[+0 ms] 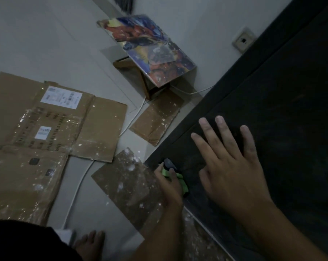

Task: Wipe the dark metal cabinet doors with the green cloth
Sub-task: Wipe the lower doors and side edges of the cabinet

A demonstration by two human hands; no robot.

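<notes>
Across the left half of the frame I see flattened cardboard (46, 129) lying on the pale floor (27, 34), spattered with white flecks and carrying two white labels. A smaller cardboard piece (156, 121) lies at centre, and a dusty brown sheet (129, 187) lies below it, its right corner running under my left hand. A white cable (74, 194) snakes over the floor between these pieces. At upper centre a colourful panel (151, 51) leans tilted over an open cardboard box (146, 85); I cannot tell what the box holds. A wall socket (243, 41) sits at upper right, just beside the cabinet's edge. A bare foot (91, 243) shows at the bottom edge.

The dark cabinet door (281, 110) fills the right side of the frame, streaked with dust. My right hand (232, 172) lies flat on it at lower centre-right, palm down, fingers straight and spread apart. My left hand (168, 185) is just to its left, at the door's lower corner, fingers curled tight around the green cloth (184, 186). The cloth bulges out of the fist against the door's edge, and a dark grey bit pokes out on top; what that is I cannot tell.
</notes>
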